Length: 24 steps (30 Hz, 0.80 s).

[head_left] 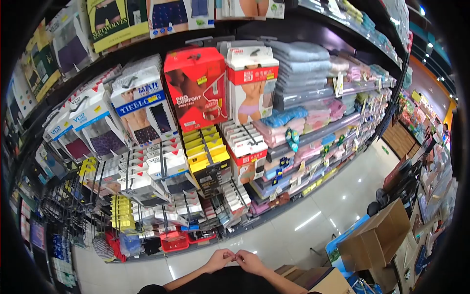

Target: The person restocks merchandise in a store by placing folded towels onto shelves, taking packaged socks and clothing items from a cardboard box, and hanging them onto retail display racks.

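Note:
Low in the head view, my left hand (219,260) and my right hand (250,262) meet in front of my body, fingertips pinched together. Whatever lies between the fingertips, if anything, is too small to make out. Both hands are apart from the shelves. Ahead hang boxed underwear packs: a red box (196,88), a white and red box (252,85) and a blue and white box (143,105). Yellow packs (205,152) hang on hooks below the red box.
Folded towels (299,66) fill the shelves at right. Red baskets (174,241) stand on the floor below the hooks. An open cardboard box (374,237) sits at lower right, with another carton (325,281) beside my right forearm. A tiled aisle floor (298,220) runs alongside.

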### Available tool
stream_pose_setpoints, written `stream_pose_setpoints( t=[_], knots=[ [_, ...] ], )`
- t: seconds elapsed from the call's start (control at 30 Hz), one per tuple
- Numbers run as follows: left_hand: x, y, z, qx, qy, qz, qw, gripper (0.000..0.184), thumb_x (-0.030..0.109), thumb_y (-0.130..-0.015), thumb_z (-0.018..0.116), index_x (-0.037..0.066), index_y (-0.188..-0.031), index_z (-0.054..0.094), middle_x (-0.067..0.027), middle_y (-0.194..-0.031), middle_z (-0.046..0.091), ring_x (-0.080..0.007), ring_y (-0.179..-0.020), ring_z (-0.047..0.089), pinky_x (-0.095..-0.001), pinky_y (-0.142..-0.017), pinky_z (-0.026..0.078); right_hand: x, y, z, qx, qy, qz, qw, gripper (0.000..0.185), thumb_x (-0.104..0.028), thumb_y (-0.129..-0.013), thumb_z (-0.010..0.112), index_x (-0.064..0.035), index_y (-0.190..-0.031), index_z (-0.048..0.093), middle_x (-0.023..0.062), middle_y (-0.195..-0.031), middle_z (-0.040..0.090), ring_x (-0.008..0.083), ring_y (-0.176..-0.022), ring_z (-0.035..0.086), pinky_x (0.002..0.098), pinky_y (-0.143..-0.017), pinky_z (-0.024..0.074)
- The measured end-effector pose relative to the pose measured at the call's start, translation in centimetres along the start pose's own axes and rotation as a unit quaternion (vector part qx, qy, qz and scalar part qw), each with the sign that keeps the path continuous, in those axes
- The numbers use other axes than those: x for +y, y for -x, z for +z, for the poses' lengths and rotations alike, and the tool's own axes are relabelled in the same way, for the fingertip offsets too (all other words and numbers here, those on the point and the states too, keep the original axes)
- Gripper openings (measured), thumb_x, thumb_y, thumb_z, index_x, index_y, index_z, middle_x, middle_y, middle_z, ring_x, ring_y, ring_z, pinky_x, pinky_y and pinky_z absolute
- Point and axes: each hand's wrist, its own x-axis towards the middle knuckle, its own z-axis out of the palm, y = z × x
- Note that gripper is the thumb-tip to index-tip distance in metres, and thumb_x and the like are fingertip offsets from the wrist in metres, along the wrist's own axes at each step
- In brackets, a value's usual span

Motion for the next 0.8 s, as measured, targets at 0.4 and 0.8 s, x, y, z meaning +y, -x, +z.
stream_pose_setpoints(
  t=[0.4, 0.8],
  knots=[
    [-1.0, 0.4, -0.4, 0.026, -0.002, 0.035, 0.999, 0.014, 0.007, -0.093, 0.062, -0.004, -0.101, 0.061, -0.0099, -0.092, 0.069, -0.013, -0.088, 0.066, -0.0247, -0.079, 0.052, -0.6, -0.4, 0.0, -0.047, 0.014, -0.004, 0.999, 0.017, -0.02, -0.095, 0.054, -0.0045, -0.098, 0.06, 0.0177, -0.085, 0.067, 0.0359, -0.077, 0.065, 0.0406, -0.069, 0.0512],
    [-2.0, 1.9, -1.4, 0.06, -0.05, 0.063, 0.995, 0.011, 0.008, -0.092, 0.063, -0.001, -0.096, 0.064, -0.0069, -0.084, 0.069, -0.0092, -0.078, 0.064, -0.024, -0.069, 0.05, 0.1, -1.0, 2.3, -0.033, 0.026, -0.065, 0.997, 0.014, -0.019, -0.089, 0.057, -0.0053, -0.09, 0.059, 0.0198, -0.081, 0.063, 0.0402, -0.077, 0.061, 0.047, -0.067, 0.0482]
  ],
)
